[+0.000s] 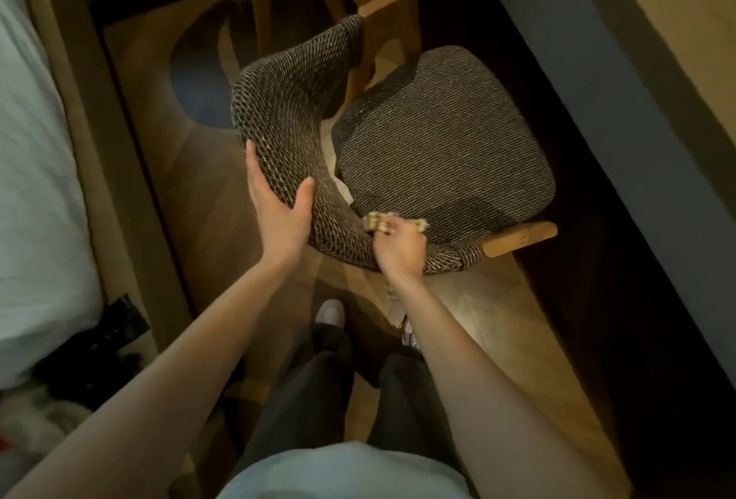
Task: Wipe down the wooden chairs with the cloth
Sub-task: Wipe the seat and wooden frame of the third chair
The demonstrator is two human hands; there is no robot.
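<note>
Cloth (381, 221) in right hand (400, 251); left hand (278, 212) grips chair (438, 148).

Bedroom: white bed (36, 180), wooden floor (199, 180), cushioned chair (438, 148).

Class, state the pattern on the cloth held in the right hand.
A beige plaid check; the cloth shows best in the head view.

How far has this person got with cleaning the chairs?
Nothing visibly marks any part as already wiped, so done work cannot be judged. In hand: the right hand holds the checked cloth at the near chair's woven backrest, while the left hand grips that backrest. Left, seemingly: its wooden frame and the second chair behind.
</note>
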